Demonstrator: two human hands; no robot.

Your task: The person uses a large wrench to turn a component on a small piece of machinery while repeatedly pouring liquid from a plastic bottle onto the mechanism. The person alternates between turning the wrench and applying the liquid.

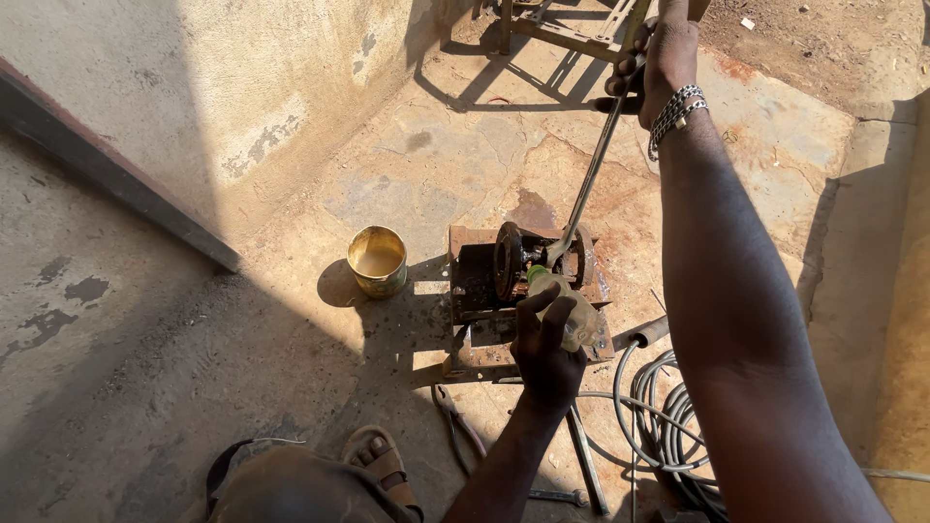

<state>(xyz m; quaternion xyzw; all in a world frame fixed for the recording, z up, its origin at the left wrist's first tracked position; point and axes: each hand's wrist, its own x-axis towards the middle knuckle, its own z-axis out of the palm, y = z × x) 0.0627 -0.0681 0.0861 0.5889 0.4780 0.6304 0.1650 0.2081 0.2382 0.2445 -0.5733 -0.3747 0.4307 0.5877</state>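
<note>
In the head view, the left hand (544, 339) wraps a tilted clear plastic bottle (570, 308) over the rusty machine (518, 271) while the right hand (664, 63) fists the long lever (588, 179); liquid might miss, or the lever slip.

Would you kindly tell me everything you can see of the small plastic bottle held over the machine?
The plastic bottle is small, clear and crumpled-looking, with a greenish neck. The left hand grips its body from below, tilting it so the neck points up-left at the rusty metal machine, beside the lower end of a long metal rod held by the right hand. Its contents cannot be made out.
</note>
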